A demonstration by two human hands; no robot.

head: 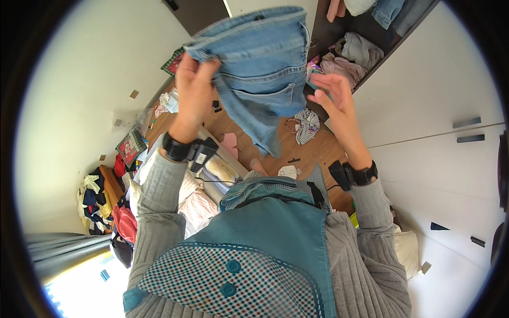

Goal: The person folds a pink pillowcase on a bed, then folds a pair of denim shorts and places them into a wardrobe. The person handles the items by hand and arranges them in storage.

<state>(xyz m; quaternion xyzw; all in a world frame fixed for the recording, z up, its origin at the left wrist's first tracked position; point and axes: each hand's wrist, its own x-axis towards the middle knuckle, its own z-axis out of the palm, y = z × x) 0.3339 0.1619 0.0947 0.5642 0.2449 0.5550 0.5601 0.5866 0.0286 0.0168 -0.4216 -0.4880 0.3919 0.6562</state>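
Note:
A pair of light blue denim jeans hangs in the air in front of me, waistband uppermost, a patch-like pocket seam facing me. My left hand pinches the left end of the waistband between thumb and fingers. Beside the right edge of the denim is my right hand, its fingers spread and holding nothing. The lower part of the jeans dangles bunched above the wooden floor. Each wrist wears a black strap with a small device.
An open wardrobe compartment at upper right holds heaped clothes. A striped cloth item and pink paper lie on the wooden floor. Left are a bed, a patterned cushion and piled clothes. White cabinet doors flank my right.

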